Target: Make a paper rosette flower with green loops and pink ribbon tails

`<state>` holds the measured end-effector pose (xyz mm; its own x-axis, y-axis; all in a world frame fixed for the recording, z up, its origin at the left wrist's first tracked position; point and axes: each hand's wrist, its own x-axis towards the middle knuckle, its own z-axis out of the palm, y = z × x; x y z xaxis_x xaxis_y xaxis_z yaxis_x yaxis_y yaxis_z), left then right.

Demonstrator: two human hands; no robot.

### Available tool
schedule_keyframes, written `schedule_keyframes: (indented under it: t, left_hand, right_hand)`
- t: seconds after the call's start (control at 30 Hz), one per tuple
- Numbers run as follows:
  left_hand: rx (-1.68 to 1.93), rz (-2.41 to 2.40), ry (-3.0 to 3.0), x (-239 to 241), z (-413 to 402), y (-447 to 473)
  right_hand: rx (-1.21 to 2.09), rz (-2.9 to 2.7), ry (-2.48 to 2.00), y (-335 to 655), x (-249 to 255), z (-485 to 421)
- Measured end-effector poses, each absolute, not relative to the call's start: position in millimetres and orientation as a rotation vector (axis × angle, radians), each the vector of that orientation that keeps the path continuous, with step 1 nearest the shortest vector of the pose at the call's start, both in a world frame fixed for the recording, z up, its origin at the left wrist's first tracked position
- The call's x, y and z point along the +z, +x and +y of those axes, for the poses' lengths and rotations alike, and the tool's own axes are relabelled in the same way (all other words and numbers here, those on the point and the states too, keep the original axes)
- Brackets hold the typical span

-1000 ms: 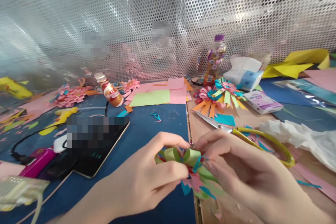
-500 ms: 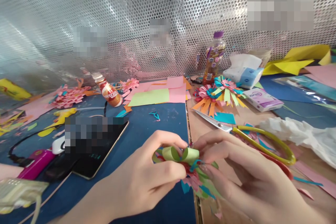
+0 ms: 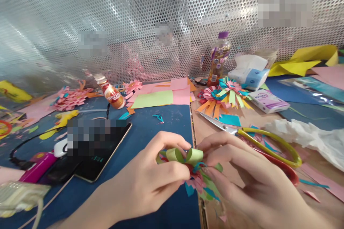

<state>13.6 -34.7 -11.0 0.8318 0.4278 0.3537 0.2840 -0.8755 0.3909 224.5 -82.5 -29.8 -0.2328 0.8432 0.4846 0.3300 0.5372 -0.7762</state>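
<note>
A paper flower (image 3: 197, 182) with light green loops, a pink centre and blue strips is held between my two hands, over the seam of the table. My left hand (image 3: 161, 171) is closed on its left side, fingers pinching by the green loops. My right hand (image 3: 242, 171) pinches its right side, thumb and fingers at a small blue strip. The fingers hide much of the flower. Just beyond my right hand lie scissors (image 3: 271, 139) with yellow and red handles, their blades pointing to the back left.
Finished paper flowers (image 3: 225, 91) lie before a drink bottle (image 3: 219, 59) and tissue pack (image 3: 249, 73). A small bottle (image 3: 110, 91) leans at back left. A phone (image 3: 104, 154) with cables and a glue gun (image 3: 60, 121) lie left. Pink and green paper (image 3: 153, 99) lies behind; a perforated metal screen (image 3: 161, 3) stands beyond.
Both hands keep their grip on the flower with only slight finger movement. A red-orange ring shape has come into view at the far left edge.
</note>
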Motion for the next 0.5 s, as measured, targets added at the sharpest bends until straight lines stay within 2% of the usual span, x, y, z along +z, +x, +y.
schedule_keyframes:
  t: [0.5]
  left_hand:
    - [0.635, 0.586, 2.702, -11.3, -35.4, 15.1]
  right_hand:
    - [0.618, -1.824, -0.979, 223.7, -36.2, -84.7]
